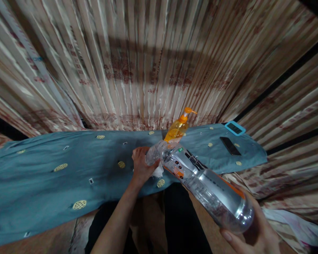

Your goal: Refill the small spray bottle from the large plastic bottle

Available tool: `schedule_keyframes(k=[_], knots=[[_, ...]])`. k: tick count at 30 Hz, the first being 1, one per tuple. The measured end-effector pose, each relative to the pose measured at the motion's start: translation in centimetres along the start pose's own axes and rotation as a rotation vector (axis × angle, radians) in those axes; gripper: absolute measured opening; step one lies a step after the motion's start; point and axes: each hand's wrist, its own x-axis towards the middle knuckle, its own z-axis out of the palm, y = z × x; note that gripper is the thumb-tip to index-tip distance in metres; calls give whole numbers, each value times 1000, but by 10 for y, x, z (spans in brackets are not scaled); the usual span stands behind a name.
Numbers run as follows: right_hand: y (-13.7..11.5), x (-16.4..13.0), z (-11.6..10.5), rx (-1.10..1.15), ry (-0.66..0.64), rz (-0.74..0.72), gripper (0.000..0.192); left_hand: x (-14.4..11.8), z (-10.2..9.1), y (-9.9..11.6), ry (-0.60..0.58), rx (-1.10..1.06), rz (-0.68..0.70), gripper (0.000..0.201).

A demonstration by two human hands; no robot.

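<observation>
My right hand (259, 225) is wrapped round the base of a large clear plastic bottle (201, 185) with a silver and orange label. The bottle is tilted, its neck end pointing down and left toward my left hand (143, 165). That hand is closed around a small clear plastic container (154, 152), whose exact kind I cannot make out. The bottle's mouth meets or overlaps this container; whether they touch is unclear. Under my left fingers shows a piece of white tissue (158, 171). Just behind the two stands a pump bottle (176, 129) of yellow liquid with an orange pump.
A long surface covered with a blue-green patterned cloth (95, 158) spans the view. At its right end lie a black phone (230, 146) and a blue-framed digital clock or timer (235, 128). Patterned curtains (148, 63) hang behind and on the right.
</observation>
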Motion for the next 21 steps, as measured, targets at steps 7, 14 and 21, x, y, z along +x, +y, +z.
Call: schedule_keyframes(k=[7, 14, 21], knots=[[7, 1, -2, -48, -1, -27, 87, -1, 1, -1, 6, -3, 17, 45], [17, 1, -6, -122, -15, -25, 94, -2, 1, 0, 9, -19, 11, 44], [28, 6, -14, -99, -40, -99, 83, -2, -1, 4, -5, -23, -6, 43]])
